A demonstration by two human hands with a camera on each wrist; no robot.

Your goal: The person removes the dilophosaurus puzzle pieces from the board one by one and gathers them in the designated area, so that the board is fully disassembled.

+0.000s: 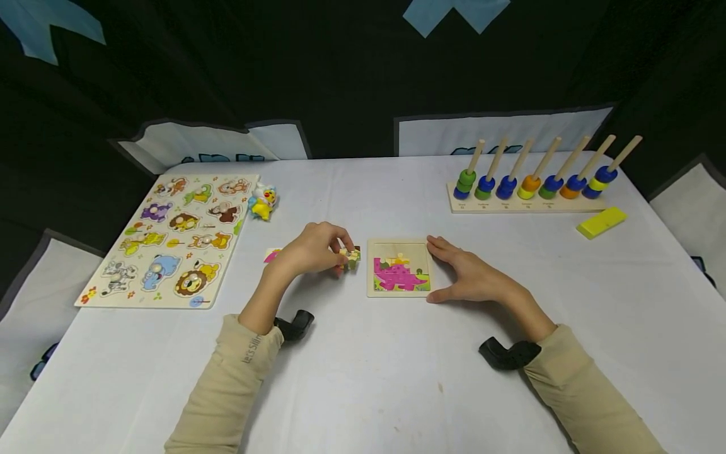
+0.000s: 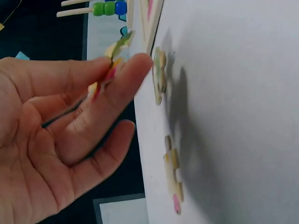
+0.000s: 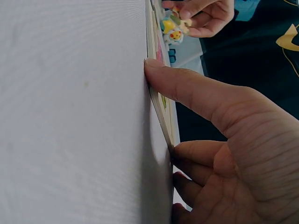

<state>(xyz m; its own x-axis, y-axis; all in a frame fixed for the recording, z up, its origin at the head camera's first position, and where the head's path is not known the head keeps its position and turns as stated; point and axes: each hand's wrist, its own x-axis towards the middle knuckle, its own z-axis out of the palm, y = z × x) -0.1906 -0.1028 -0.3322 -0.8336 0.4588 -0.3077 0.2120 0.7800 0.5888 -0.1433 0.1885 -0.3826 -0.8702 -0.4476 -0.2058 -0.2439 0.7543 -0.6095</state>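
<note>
My left hand (image 1: 314, 247) pinches a small colourful jigsaw piece (image 2: 121, 45) between thumb and fingertips, just left of a square wooden puzzle tray (image 1: 371, 268). Inside the tray, joined pieces form a pink dinosaur (image 1: 399, 276) in the lower part. Bare wood shows above it. My right hand (image 1: 471, 271) rests against the tray's right side, thumb at the near corner, fingers extended to the far corner. Below the left hand, in the left wrist view, a loose piece (image 2: 160, 77) and another with a pink patch (image 2: 172, 175) lie on the table.
A board of animal pictures (image 1: 164, 246) lies at the left. Beside it stands a small yellow and blue toy figure (image 1: 263, 202). At the back right are a pegged stand with coloured beads (image 1: 527, 205) and a yellow block (image 1: 602, 222). A white cloth covers the table (image 1: 351, 378).
</note>
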